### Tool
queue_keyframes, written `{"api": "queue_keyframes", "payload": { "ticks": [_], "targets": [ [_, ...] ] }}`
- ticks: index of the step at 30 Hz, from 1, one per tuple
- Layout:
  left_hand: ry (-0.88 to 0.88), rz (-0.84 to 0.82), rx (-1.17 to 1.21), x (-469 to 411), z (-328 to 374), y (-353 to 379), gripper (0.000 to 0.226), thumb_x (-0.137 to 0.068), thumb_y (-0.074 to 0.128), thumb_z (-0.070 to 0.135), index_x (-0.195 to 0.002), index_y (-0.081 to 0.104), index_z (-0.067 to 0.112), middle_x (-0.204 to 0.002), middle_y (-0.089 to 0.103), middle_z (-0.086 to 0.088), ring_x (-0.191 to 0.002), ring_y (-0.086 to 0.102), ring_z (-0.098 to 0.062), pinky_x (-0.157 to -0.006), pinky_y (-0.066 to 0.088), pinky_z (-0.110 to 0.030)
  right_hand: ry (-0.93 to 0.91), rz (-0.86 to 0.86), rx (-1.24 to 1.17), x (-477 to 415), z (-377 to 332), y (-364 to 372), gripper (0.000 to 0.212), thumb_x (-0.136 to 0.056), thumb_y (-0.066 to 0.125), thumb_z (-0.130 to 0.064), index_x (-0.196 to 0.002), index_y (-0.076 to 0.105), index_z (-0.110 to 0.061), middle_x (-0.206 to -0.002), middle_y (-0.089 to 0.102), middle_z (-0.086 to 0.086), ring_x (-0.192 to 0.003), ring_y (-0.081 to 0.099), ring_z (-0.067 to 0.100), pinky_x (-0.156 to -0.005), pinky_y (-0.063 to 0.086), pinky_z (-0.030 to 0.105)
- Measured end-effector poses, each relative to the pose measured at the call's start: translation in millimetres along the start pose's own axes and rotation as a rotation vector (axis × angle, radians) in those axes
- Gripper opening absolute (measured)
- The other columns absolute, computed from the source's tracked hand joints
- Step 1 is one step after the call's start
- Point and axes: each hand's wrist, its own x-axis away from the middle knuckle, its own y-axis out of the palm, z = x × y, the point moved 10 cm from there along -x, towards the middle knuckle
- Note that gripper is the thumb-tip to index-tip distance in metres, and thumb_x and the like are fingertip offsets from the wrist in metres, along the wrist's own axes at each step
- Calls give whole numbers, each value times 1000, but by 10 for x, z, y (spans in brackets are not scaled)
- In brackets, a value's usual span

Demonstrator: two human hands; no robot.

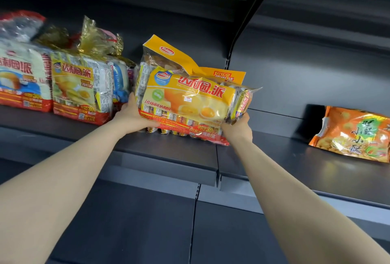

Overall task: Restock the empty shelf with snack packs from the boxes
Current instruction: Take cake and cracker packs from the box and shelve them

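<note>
Hidden / cut off:
- Fingers of both grips are mostly out of sight under and behind the pack; only the backs of the hands and the wrists show.
- The blue-and-white plastic cake pack [21, 82] at far left is cut by the frame edge.
- A further blue-and-white pack [121, 82] is largely covered by its neighbours.
- The orange crinkled snack bag [354, 135] on the adjoining shelf section is clipped at the right edge.
- Small print on all the wrappers is too blurred to read.

Task item: large yellow plastic multipack of small wrapped cakes [190, 99], red band along its base.
- It stands tilted, with its top leaning back.
- Its bottom edge meets the dark grey metal shelf [168, 154]. I cannot tell whether its weight rests there.
- It sits just right of a clear-and-yellow cake pack with a gold crimped top [80, 90].

Grips:
- The left grip [135, 114] clasps the pack's lower left end, palm against it.
- The right grip [238, 126] is closed round the lower right corner from beneath.
- The pack spans the space between the two, and both arms reach up to it.
</note>
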Motion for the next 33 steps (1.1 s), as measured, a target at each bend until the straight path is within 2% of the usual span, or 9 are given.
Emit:
{"api": "queue_keyframes", "payload": {
  "ticks": [2,5,7,10,15,18,21,25,33],
  "targets": [
    [-33,59,-12,56,39,-26,125,-40,77,80,-143,21,36,-143,50,0,-128,51,-30,-106,42,-51,7,8,13,34,2,67,83,-80,68,-48,-143,24,-17,-132,55,11,-120,53,39,-94,49,46],
    [-51,157,-13,67,97,-61,102,-63,85,56,-141,29,21,-136,54,-10,-122,54,-33,-100,45,-50,8,-8,37,35,16,178,99,-77,74,-49,-150,17,-14,-140,45,14,-126,47,40,-104,44,50],
    [-77,186,48,11,52,-45,101,-66,89,41,-143,29,16,-138,48,-15,-122,52,-35,-100,45,-50,-7,-11,48,7,11,213,100,-79,75,-45,-152,15,-13,-142,42,17,-127,46,40,-105,43,51],
    [-92,187,44,-22,20,-13,102,-70,88,37,-147,24,16,-142,40,-17,-125,48,-36,-100,43,-48,-18,-22,67,-45,20,246,100,-80,76,-45,-152,14,-13,-142,41,17,-127,47,40,-105,43,51],
    [-93,127,-24,51,31,-12,105,-73,83,43,-151,18,19,-142,45,-17,-125,49,-36,-100,44,-47,-9,-31,104,1,38,191,91,-79,77,-46,-145,24,-12,-135,51,14,-121,54,36,-93,47,42],
    [-90,110,-100,204,58,-66,105,-75,82,40,-152,15,15,-141,47,-19,-125,50,-38,-99,46,-48,8,20,130,137,2,80,85,-80,76,-45,-141,28,-12,-132,53,16,-119,54,37,-93,49,44],
    [-60,123,-165,409,113,-174,92,-80,77,40,-149,24,10,-138,47,-20,-125,49,-38,-96,44,-46,1,76,186,363,-80,-45,87,-80,76,-48,-142,27,-11,-134,50,17,-122,51,39,-96,48,48],
    [69,160,-136,788,262,-348,73,-83,74,38,-143,39,14,-131,55,-16,-119,54,-36,-93,47,-45,-106,116,273,795,-280,-189,76,-88,69,-46,-142,32,-8,-135,47,18,-122,49,38,-96,45,46],
    [326,193,-81,2030,364,-524,45,-90,67,25,-133,55,22,-131,57,-5,-117,56,-28,-96,46,-42,-394,145,405,2095,-555,-248,59,-93,60,-23,-146,38,-10,-128,52,16,-115,50,36,-88,43,39]
  ]
}}
